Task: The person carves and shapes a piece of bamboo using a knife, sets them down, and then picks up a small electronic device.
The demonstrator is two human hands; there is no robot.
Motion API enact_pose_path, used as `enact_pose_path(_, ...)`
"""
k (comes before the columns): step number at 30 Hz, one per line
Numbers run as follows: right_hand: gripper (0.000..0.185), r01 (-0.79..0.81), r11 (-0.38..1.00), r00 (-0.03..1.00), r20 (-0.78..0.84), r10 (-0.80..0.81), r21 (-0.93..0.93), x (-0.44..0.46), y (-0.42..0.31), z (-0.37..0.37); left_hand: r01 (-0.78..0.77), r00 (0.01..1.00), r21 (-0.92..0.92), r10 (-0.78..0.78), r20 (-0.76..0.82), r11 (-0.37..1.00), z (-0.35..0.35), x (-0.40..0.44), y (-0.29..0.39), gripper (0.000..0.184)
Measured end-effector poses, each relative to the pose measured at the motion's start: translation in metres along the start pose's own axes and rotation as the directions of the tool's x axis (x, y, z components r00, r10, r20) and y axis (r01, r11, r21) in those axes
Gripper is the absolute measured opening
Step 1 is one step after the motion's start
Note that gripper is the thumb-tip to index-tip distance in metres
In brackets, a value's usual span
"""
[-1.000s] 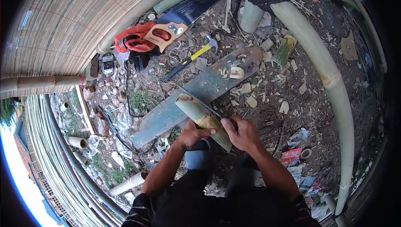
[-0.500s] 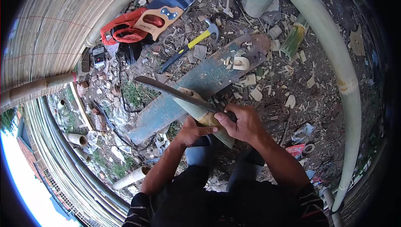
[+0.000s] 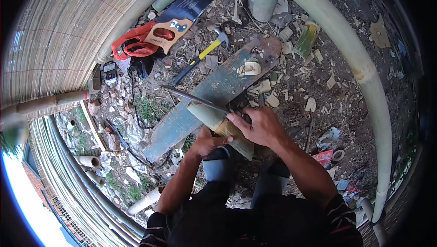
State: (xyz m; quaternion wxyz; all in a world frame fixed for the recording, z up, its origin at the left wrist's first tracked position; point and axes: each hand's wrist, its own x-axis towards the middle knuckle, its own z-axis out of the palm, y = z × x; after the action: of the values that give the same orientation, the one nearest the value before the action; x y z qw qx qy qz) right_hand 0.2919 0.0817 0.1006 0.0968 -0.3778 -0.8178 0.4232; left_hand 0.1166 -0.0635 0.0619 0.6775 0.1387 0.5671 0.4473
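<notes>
My left hand (image 3: 208, 144) is closed around a short length of green bamboo (image 3: 207, 115), just below its brown node, the piece tilted toward the upper left. In my right hand (image 3: 261, 126) is the handle of a long-bladed knife (image 3: 185, 95), mostly hidden by the fingers. Its blade runs to the upper left along the far side of the bamboo, seen nearly edge-on; whether it touches the cut end I cannot tell. Under the bamboo's upper end lies a worn blue-green wooden board (image 3: 175, 131) on the ground, with wood chips on its far part.
Beyond the board lie a yellow-handled claw hammer (image 3: 209, 50) and a handsaw (image 3: 170, 33) beside a red bag (image 3: 129, 42). A long curved bamboo pole (image 3: 380, 110) spans the right side. Bamboo chips (image 3: 311, 105) litter the soil. A split bamboo piece (image 3: 306, 41) lies at upper right.
The knife blade has turned, its tip now lower and nearer the bamboo's cut end, which shows more openly. My left hand keeps its hold. The whole view has shifted slightly.
</notes>
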Motion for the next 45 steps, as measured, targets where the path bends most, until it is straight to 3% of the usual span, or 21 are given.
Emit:
enact_pose_path(1, 0.063, 0.072, 0.985, 0.996, -0.054, -0.065, 0.155, 0.0, -0.001, 0.0, -0.002, 1.0, -0.002, 0.002, -0.003, 1.0, -0.003, 0.005, -0.002, 0.051)
enact_pose_path(3, 0.065, 0.039, 0.99, 0.999, 0.007, -0.04, 0.134, -0.003, 0.006, 0.008, 0.033, 0.999, 0.096, -0.034, 0.015, 0.995, -0.01, 0.003, -0.011, 0.054)
enact_pose_path(6, 0.064, -0.109, 0.977, 0.98, 0.147, 0.137, -0.184, 0.013, 0.011, -0.003, -0.019, 0.999, 0.068, 0.016, 0.043, 0.997, -0.003, 0.007, -0.002, 0.056)
enact_pose_path(9, 0.067, 0.047, 0.999, 0.998, 0.044, -0.048, 0.01, 0.009, 0.005, -0.006, 0.014, 1.0, 0.024, -0.015, 0.026, 1.0, -0.005, 0.006, -0.006, 0.056)
enact_pose_path(13, 0.065, -0.017, 0.988, 0.996, 0.088, 0.031, -0.156, 0.007, 0.044, 0.03, -0.017, 0.998, 0.094, 0.011, 0.055, 0.995, -0.01, -0.004, -0.017, 0.062)
enact_pose_path(15, 0.064, -0.049, 0.992, 0.998, -0.044, 0.054, 0.115, -0.002, 0.042, 0.037, -0.039, 0.999, 0.095, 0.037, 0.031, 0.995, -0.012, -0.008, -0.031, 0.064)
enact_pose_path(17, 0.062, -0.191, 0.955, 0.981, 0.029, 0.189, 0.229, -0.017, 0.042, 0.041, 0.023, 0.999, -0.344, -0.01, 0.04, 0.939, -0.01, -0.016, -0.046, 0.066)
enact_pose_path(19, 0.057, -0.426, 0.631, 0.89, 0.177, 0.419, 0.648, -0.04, 0.055, 0.054, -0.011, 0.998, -0.413, 0.036, 0.053, 0.911, -0.014, -0.018, -0.056, 0.074)
enact_pose_path(21, 0.054, -0.411, 0.641, 0.891, 0.137, 0.433, 0.648, -0.048, 0.061, 0.041, 0.041, 0.999, -0.583, -0.013, 0.052, 0.812, -0.015, -0.017, -0.057, 0.083)
enact_pose_path(23, 0.052, -0.328, 0.895, 0.921, -0.108, 0.374, 0.302, -0.05, 0.057, 0.018, 0.057, 0.996, -0.592, -0.003, 0.093, 0.804, -0.013, -0.025, -0.051, 0.087)
enact_pose_path(25, 0.052, -0.344, 0.923, 0.922, -0.125, 0.367, 0.173, -0.055, 0.067, 0.017, 0.018, 0.989, -0.55, 0.067, 0.134, 0.835, -0.014, -0.026, -0.054, 0.089)
enact_pose_path(27, 0.063, -0.019, 1.0, 0.945, -0.327, 0.015, -0.009, -0.063, 0.07, 0.017, -0.003, 0.982, -0.527, 0.102, 0.161, 0.85, -0.008, -0.029, -0.052, 0.086)
enact_pose_path(28, 0.079, 0.024, 0.991, 0.935, -0.349, -0.069, -0.133, -0.066, 0.062, 0.01, 0.012, 0.981, -0.501, 0.087, 0.174, 0.865, -0.005, -0.031, -0.047, 0.083)
enact_pose_path(31, 0.084, 0.05, 0.972, 0.945, -0.303, -0.121, -0.23, -0.085, 0.024, -0.016, 0.052, 0.973, -0.494, 0.068, 0.222, 0.868, 0.014, -0.031, -0.024, 0.072)
enact_pose_path(33, 0.095, -0.106, 0.961, 0.988, 0.139, 0.072, 0.255, -0.098, 0.015, -0.024, -0.004, 0.993, -0.432, 0.056, 0.107, 0.902, 0.039, -0.026, -0.006, 0.06)
enact_pose_path(34, 0.095, -0.115, 0.965, 0.989, 0.114, 0.09, 0.234, -0.106, 0.012, -0.021, -0.062, 0.99, -0.311, 0.098, 0.104, 0.948, 0.055, -0.025, 0.009, 0.056)
enact_pose_path(36, 0.099, -0.069, 0.86, 0.99, 0.143, -0.005, 0.506, -0.12, 0.012, -0.008, -0.091, 0.984, -0.241, 0.125, 0.13, 0.966, 0.087, -0.018, 0.023, 0.062)
enact_pose_path(37, 0.099, -0.062, 0.867, 0.991, 0.132, -0.004, 0.495, -0.124, 0.017, -0.005, -0.122, 0.982, -0.167, 0.144, 0.126, 0.978, 0.098, -0.015, 0.03, 0.068)
enact_pose_path(39, 0.103, -0.096, 0.627, 0.993, 0.031, 0.114, 0.774, -0.126, 0.028, -0.004, -0.102, 0.95, -0.202, 0.156, 0.271, 0.974, 0.097, -0.01, 0.041, 0.073)
enact_pose_path(41, 0.093, -0.108, 0.61, 0.935, -0.129, 0.331, 0.785, -0.125, 0.044, -0.017, -0.292, 0.939, 0.275, 0.22, 0.264, 0.916, 0.081, -0.007, 0.039, 0.069)
enact_pose_path(45, 0.084, -0.245, 0.67, 0.74, -0.312, 0.596, 0.701, -0.079, 0.073, -0.084, -0.208, 0.974, -0.019, 0.209, 0.091, 0.978, 0.063, -0.026, 0.051, 0.055)
